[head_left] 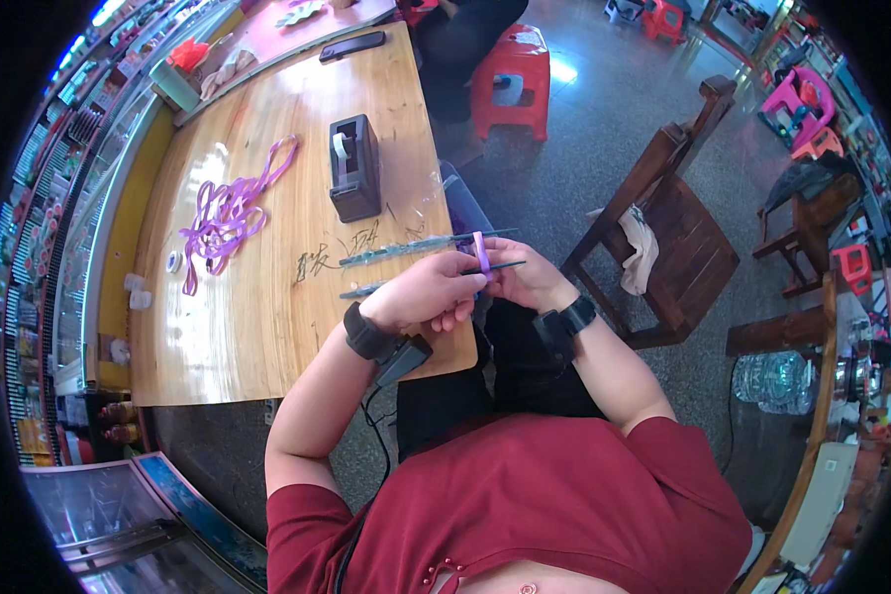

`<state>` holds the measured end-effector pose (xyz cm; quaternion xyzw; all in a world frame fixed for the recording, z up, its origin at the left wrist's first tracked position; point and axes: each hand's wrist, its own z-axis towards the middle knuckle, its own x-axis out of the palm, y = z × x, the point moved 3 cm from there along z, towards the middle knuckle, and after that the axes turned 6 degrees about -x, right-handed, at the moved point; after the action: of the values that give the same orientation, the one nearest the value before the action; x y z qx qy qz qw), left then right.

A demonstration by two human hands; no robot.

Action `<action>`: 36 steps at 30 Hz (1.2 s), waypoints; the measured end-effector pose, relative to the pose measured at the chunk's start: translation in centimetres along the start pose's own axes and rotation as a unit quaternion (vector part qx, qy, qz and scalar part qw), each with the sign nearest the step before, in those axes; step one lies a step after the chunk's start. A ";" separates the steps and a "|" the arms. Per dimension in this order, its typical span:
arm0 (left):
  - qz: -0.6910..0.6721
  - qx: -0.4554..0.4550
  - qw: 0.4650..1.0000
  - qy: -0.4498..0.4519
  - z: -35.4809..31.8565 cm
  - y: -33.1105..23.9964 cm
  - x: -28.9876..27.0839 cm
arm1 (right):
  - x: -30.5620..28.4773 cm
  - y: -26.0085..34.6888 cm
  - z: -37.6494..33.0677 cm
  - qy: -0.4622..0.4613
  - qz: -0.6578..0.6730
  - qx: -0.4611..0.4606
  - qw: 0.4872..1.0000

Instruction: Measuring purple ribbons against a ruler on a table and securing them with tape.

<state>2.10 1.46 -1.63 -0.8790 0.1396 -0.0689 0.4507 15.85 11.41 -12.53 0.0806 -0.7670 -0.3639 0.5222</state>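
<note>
My left hand [428, 290] and my right hand [525, 279] meet at the right edge of a wooden table [267, 297]. Between them they pinch a thin green stick [500, 266] with a purple ribbon [481, 247] looped around it. A second long green stick [416, 247] lies on the table just beyond my hands, its tip pointing right. Both wrists wear black bands, and a cable hangs from the left one.
A pile of purple ribbons [226, 213], a black tape dispenser [354, 166], a small tape roll [173, 261] and a black phone [351, 46] lie on the table. To the right stand a wooden chair [668, 233] and a red plastic stool [510, 79]. Shelves line the left side.
</note>
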 end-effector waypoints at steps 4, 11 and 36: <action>0.000 -0.006 1.000 -0.008 -0.2 -0.1 0.0 | 1.2 1.6 -0.7 -0.022 -0.026 0.020 0.999; 0.006 -0.005 1.000 -0.002 0.1 0.1 0.0 | 1.9 2.7 0.1 0.008 0.016 0.060 0.998; 0.023 0.006 1.000 -0.013 0.2 0.4 -0.2 | 7.6 3.6 -3.5 -0.217 -0.656 -0.282 0.666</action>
<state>1.90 1.47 -2.06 -0.8738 0.1540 -0.0480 0.4588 16.48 8.55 -3.90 0.3308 -0.4686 -0.8184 -0.0345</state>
